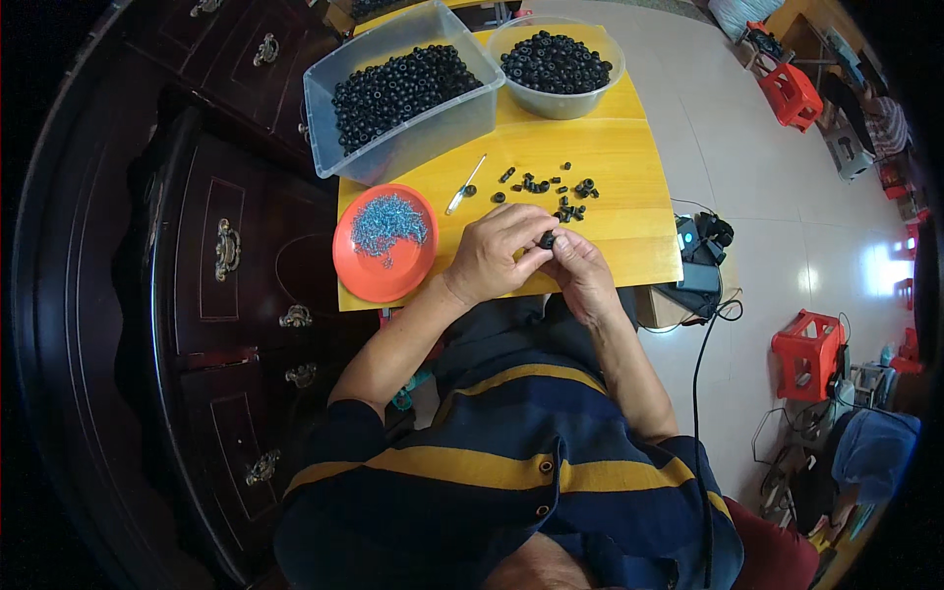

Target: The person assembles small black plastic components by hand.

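Both my hands meet over the near edge of the yellow table (629, 236). A small black round part (547, 239) is pinched between the fingertips of my left hand (500, 251) and my right hand (584, 272). Just beyond them lie several loose black parts (536, 185), some ring-shaped and some like short cylinders. A slim screwdriver (466, 185) with a clear handle rests left of these, beside a black ring (470, 191). To the left of my left hand, an orange-red plate (350, 265) holds a heap of small silvery-blue screws (386, 224).
At the back stand a clear rectangular bin (433, 133) and a round translucent bowl (560, 106), both filled with black parts. Dark wooden drawers (221, 236) flank the table's left side. A black cable (700, 393) hangs at my right; red stools (808, 354) stand on the floor.
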Available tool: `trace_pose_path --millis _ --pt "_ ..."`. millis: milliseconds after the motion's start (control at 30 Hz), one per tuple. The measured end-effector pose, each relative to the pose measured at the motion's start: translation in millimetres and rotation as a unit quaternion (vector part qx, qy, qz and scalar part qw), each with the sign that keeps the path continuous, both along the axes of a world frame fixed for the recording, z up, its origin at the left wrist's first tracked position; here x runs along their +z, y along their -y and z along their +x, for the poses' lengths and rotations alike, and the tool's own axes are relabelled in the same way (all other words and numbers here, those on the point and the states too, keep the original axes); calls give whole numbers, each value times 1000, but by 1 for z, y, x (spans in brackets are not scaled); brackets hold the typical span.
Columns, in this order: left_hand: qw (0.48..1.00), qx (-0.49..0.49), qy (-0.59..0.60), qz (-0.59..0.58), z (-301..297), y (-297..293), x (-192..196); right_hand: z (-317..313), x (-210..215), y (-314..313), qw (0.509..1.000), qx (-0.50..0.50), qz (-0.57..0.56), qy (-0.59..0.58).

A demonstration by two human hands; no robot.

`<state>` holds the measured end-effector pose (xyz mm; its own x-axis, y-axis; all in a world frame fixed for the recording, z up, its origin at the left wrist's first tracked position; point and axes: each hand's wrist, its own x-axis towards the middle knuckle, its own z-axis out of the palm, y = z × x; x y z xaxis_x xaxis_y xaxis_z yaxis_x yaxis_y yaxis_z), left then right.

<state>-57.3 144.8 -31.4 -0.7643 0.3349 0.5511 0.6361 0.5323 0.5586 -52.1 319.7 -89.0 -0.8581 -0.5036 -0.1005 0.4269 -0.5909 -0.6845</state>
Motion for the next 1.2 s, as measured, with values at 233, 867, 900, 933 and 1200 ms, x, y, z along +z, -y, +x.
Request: trace_pose_path --millis 233,867,900,933,1200 --pt "999 -29 18 35 0 5 0 6 7 2 1000 -5 -14 9" --pt "847 -120 350 382 1 5 -22 12 -3 9 999 -14 42 17" --pt "848 -122 345 382 1 6 -23 11 -3 9 999 -14 32 19" --pt "851 -126 339 380 1 6 -24 10 -1 9 999 -14 21 21" --pt "882 -78 350 307 3 9 -25 10 11 6 999 -1 48 -12"
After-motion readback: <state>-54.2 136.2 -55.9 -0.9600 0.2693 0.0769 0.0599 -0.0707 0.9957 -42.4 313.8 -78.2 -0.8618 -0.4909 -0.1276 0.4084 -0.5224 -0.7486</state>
